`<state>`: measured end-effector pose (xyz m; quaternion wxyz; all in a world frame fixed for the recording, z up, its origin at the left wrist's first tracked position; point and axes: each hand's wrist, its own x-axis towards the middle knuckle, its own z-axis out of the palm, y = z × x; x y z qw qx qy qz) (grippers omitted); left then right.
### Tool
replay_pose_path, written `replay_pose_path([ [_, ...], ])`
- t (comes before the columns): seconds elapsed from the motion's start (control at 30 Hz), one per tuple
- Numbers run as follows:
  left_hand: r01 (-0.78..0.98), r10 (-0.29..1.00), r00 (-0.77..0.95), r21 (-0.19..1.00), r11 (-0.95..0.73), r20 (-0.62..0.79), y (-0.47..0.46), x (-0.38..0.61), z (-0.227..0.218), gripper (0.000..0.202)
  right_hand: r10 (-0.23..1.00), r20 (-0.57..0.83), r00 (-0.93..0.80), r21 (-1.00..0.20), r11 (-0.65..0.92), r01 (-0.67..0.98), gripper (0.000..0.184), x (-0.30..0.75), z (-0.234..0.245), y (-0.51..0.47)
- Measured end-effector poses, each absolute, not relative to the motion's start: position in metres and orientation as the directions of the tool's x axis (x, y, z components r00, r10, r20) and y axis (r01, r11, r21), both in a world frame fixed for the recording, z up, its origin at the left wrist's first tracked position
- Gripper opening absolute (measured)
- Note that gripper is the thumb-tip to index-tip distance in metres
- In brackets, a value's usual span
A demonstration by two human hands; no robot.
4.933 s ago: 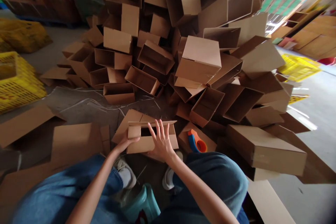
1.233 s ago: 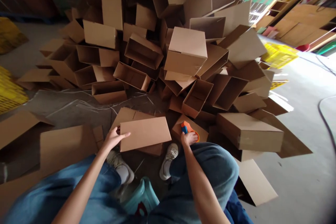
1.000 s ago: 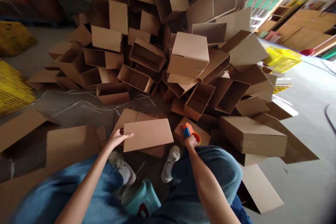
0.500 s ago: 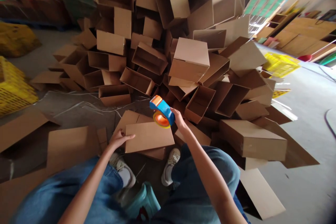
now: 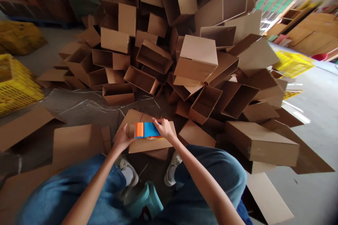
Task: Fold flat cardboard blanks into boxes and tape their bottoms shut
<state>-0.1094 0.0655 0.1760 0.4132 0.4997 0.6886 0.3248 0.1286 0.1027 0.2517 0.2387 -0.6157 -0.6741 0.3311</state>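
Observation:
A small closed cardboard box (image 5: 150, 144) rests in front of my knees. My left hand (image 5: 121, 139) grips its left end, thumb on top. My right hand (image 5: 163, 128) is closed on a blue and orange tape dispenser (image 5: 144, 130), which lies flat on the box's top near its left side. My legs in blue jeans frame the box from below.
A tall heap of open cardboard boxes (image 5: 185, 56) fills the space ahead. Flat cardboard sheets (image 5: 76, 142) lie on the floor to my left. Yellow plastic crates (image 5: 16, 84) stand at far left and at far right (image 5: 293, 64). A teal stool (image 5: 144, 202) shows between my legs.
My right hand picked the tape dispenser up from the floor at the right, lifted it, and brought it down onto the box top. My left hand kept hold of the box.

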Motion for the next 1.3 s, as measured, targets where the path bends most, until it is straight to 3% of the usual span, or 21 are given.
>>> replay_pose_path([
  [0.13, 0.323, 0.974, -0.198, 0.930, 0.174, -0.113, 0.060, -0.113, 0.193, 0.058, 0.988, -0.073, -0.137, -0.729, 0.041, 0.683, 0.063, 0.132, 0.251, 0.104],
  [0.23, 0.076, 0.957, -0.085, 0.955, 0.285, -0.279, 0.056, -0.108, 0.202, 0.043, 0.986, -0.077, -0.150, -0.729, 0.047, 0.683, 0.065, 0.132, 0.251, 0.106],
  [0.33, -0.161, 0.863, 0.113, 0.848, 0.505, -0.493, 0.052, -0.095, 0.205, 0.039, 0.984, -0.083, -0.156, -0.728, 0.047, 0.684, 0.066, 0.131, 0.252, 0.107],
  [0.47, -0.337, 0.822, 0.218, 0.750, 0.570, -0.527, 0.048, -0.082, 0.201, 0.037, 0.985, -0.080, -0.154, -0.726, 0.049, 0.686, 0.067, 0.130, 0.252, 0.110],
  [0.97, -0.314, 0.825, 0.072, 0.773, 0.552, -0.560, 0.042, -0.095, 0.215, 0.031, 0.975, -0.067, -0.210, -0.698, 0.105, 0.709, 0.057, 0.130, 0.248, 0.113],
  [1.3, -0.321, 0.810, 0.065, 0.756, 0.570, -0.583, 0.042, -0.100, 0.227, 0.020, 0.970, -0.077, -0.229, -0.672, 0.119, 0.731, 0.056, 0.128, 0.256, 0.111],
])
